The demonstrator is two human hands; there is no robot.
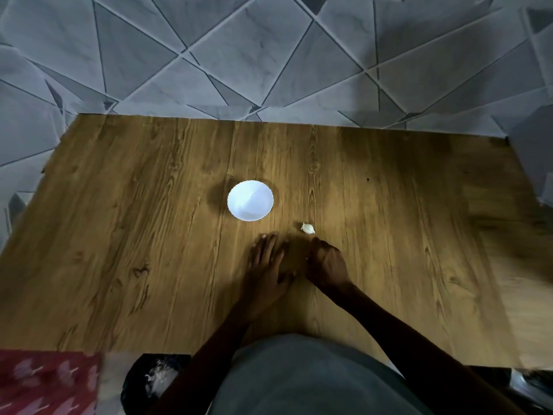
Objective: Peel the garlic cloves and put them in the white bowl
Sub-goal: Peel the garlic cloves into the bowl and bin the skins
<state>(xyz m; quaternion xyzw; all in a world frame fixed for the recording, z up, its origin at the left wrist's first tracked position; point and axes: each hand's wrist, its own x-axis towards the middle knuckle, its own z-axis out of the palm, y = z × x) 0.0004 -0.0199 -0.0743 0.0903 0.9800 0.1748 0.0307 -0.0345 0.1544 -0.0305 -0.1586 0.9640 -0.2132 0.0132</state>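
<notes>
Wooden table (pixel 119 235), a person stood at its near edge with both bare forearms reaching out over it. The white bowl (pixel 250 200) sat upright about mid-table, roughly halfway between the far and near edges. One garlic clove (pixel 308 228) lay on the wood just beside the bowl, off its near-right side and not touching it. The skin looked to be on it, but the clove was small and hard to read. The left hand (pixel 267 265) lay flat on the table, palm down, fingers straight and slightly spread toward the bowl, gripping nothing. Its fingertips were near the bowl but apart from it. The right hand (pixel 327 265) rested close beside the left one, knuckles up, fingers bent under. One fingertip pointed at the clove and sat just short of it. A tiny pale speck showed at the inner edge of that hand. In the dim light I could not tell whether the fingers pinched anything or were merely curled. A grey shirt (pixel 299 378) covered the middle of the near edge. Off the near-left corner, below table level, lay a red patterned cloth (pixel 45 381), with a dark, blurred round object (pixel 149 381) next to it. Grey floor tiles (pixel 269 55) with triangle lines ran past the far edge.
</notes>
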